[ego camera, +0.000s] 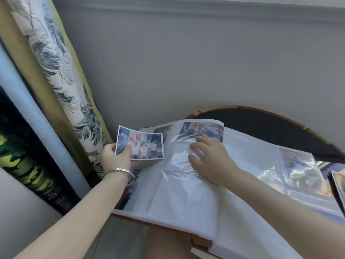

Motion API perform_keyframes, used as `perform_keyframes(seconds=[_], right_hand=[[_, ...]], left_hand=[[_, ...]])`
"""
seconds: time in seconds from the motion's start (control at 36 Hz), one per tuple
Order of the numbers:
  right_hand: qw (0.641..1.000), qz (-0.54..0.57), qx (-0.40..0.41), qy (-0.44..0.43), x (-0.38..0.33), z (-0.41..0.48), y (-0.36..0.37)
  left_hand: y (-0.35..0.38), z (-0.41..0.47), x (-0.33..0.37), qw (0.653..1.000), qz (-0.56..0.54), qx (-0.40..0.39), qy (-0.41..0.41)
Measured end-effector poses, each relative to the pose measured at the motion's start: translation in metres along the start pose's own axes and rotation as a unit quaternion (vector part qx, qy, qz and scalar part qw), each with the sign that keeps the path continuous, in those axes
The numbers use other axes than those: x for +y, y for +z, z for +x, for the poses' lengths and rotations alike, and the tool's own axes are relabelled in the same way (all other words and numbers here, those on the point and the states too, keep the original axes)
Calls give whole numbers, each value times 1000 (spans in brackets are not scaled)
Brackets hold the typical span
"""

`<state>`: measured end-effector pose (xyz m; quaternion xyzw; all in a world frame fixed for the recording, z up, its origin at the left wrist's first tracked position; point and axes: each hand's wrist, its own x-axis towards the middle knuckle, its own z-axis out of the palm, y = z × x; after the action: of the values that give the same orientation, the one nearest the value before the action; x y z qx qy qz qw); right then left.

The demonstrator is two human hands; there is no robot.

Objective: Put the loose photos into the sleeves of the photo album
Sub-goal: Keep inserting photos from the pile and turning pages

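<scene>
Looks like somebody's home: leaf-print curtain (61, 71) hanging on the left, plain grey wall (186, 62) behind, family photo album (186, 184) open nearby.

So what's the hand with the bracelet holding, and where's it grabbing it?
The left hand pinches a loose photo by its lower left corner. The right hand just rests on the album page.

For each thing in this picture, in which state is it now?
Photo album: open.
Loose photo: outside any sleeve, held by left hand.
Top sleeve: holds a photo.
Sleeve below: empty, right hand rests on it.
Right-page sleeve: holds a photo.
</scene>
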<state>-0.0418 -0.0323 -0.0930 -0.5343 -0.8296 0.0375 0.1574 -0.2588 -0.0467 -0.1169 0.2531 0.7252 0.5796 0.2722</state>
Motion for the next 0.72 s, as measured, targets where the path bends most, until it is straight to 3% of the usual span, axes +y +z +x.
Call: perform_keyframes(seconds=[0.25,0.47,0.72], right_hand=[[999,30,8,10,-4,-3,-1],[999,36,1,10,-4,-4,-3],[999,51,17,11,-3,-4,-1]], left_hand=[[-2,1,-9,999,32,11,42],[-2,-2,-14,993,-80,-66,-64],[-6,-4,-15,970,-85,-170,-151]])
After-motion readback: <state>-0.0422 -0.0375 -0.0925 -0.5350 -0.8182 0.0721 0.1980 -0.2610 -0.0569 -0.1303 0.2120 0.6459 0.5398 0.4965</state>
